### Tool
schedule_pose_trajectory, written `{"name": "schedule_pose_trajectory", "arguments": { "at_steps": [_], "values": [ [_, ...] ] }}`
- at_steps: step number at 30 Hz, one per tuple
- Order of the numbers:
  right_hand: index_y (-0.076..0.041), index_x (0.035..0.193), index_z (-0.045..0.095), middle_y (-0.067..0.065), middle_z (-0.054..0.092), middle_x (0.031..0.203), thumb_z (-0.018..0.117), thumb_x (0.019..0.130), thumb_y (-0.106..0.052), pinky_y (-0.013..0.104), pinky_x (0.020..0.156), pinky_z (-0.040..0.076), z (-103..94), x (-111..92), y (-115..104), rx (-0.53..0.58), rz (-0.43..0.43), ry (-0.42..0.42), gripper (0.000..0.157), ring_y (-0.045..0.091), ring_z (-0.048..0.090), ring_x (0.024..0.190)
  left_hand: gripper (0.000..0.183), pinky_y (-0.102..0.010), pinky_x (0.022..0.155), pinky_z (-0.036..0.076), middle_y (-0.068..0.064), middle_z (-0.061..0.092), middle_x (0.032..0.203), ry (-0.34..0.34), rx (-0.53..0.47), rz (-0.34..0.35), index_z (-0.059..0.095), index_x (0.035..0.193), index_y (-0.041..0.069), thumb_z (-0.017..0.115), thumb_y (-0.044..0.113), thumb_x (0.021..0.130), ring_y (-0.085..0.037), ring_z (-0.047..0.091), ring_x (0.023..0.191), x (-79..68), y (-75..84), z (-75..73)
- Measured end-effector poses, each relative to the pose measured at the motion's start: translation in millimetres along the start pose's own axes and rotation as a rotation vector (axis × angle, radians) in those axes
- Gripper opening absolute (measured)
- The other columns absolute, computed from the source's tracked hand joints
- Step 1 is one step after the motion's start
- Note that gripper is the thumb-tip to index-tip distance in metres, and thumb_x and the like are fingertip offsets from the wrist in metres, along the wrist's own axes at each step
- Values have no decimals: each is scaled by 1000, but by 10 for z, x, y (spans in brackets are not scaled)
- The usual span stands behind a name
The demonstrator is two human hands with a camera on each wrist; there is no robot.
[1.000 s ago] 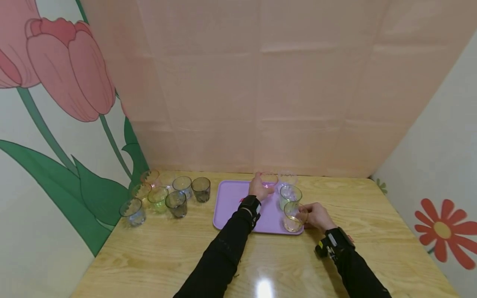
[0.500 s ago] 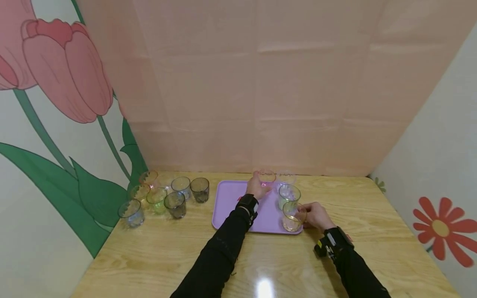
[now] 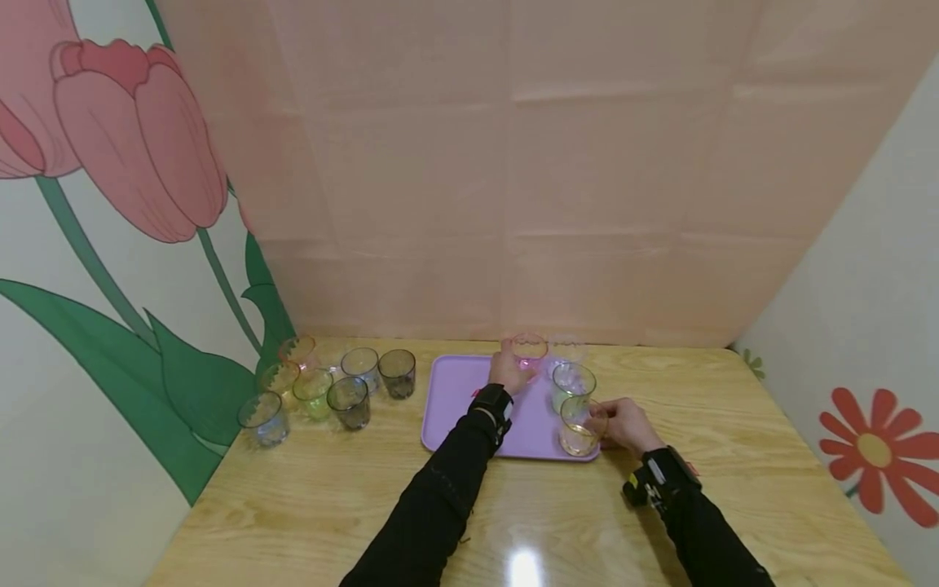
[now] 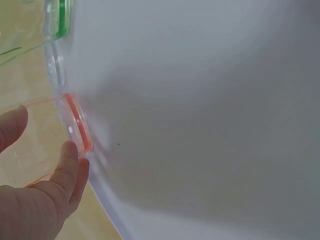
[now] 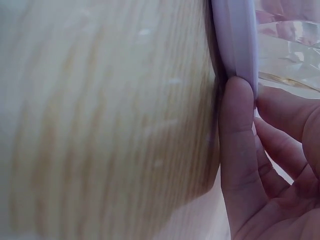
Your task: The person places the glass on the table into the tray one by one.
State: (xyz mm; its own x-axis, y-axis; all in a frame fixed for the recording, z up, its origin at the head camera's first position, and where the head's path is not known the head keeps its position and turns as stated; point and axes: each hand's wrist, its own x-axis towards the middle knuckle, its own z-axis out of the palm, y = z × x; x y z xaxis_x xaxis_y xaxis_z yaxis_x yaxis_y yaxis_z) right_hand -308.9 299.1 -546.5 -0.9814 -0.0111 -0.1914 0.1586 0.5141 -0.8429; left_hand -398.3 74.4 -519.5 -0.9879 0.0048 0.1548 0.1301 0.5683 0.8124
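On the right half of the purple tray point(image 3: 458, 399) stand several tinted glasses. At the tray's back, my left hand point(image 3: 509, 368) grips a pink glass point(image 3: 530, 352), thumb on one side and fingers on the other in the left wrist view. My right hand point(image 3: 627, 425) is at the tray's front right edge beside an amber glass point(image 3: 575, 436). In the right wrist view, its fingertips point(image 5: 237, 92) pinch the tray's rim point(image 5: 237, 40), close against that glass. A green-rimmed glass point(image 3: 572, 383) and a clear glass point(image 3: 566, 350) stand behind the amber one.
Several more glasses stand left of the tray, among them a dark grey one point(image 3: 349, 403), a smoky one point(image 3: 397, 375), a green one point(image 3: 313, 393) and a blue one point(image 3: 266, 420). A pink sheet point(image 3: 506, 204) rises behind the wooden table point(image 3: 330, 505).
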Motion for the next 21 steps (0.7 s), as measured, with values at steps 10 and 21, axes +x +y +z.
{"name": "schedule_pose_trajectory", "arguments": {
  "at_steps": [10,21],
  "values": [
    [9,115,69,15,65,102,76,89,-10,35,64,61,2,4,-23,-2,12,10,33,15,66,74,74,-46,100,50,-26,65,120,-24,-6,29,49,135,-5,90,7,74,-39,63,114,15,3,-91],
    [8,114,71,15,68,99,74,90,-8,34,61,60,2,5,-6,-32,-18,9,29,16,66,73,79,-46,111,43,-22,57,140,-100,-80,-61,45,146,1,87,8,80,-35,53,131,-36,27,-274]
  ]
}}
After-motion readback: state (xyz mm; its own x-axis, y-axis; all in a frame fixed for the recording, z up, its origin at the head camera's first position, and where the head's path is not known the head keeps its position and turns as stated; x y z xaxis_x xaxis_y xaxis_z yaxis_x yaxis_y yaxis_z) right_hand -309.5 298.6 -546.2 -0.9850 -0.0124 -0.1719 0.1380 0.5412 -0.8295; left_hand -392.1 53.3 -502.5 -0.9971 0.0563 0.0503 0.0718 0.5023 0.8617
